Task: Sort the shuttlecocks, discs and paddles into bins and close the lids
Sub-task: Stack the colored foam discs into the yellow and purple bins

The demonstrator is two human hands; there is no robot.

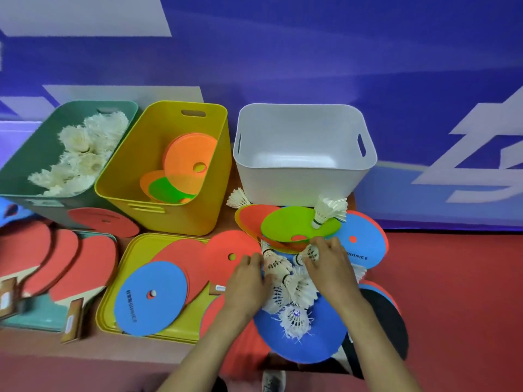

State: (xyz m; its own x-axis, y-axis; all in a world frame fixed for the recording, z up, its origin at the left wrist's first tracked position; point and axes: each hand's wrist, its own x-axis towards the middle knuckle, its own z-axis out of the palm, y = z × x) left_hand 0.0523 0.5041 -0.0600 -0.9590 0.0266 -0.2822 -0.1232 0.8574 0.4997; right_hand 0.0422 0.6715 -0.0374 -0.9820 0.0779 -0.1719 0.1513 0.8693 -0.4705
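Note:
A heap of white shuttlecocks (297,290) lies on a blue disc (311,340) between my hands. My left hand (246,281) curls its fingers round shuttlecocks on the heap's left side. My right hand (331,267) pinches one shuttlecock (308,254) at the heap's top right. Behind stand a green bin (28,154) holding shuttlecocks, a yellow bin (158,210) holding orange and green discs, and an empty white bin (302,108). Red paddles (70,264) lie at the left.
A yellow lid (110,315) carries blue and red discs. A green disc (294,224) with a shuttlecock (329,210) on it tops a stack before the white bin. Another shuttlecock (237,198) lies beside that bin. A black paddle (390,321) sits at the right.

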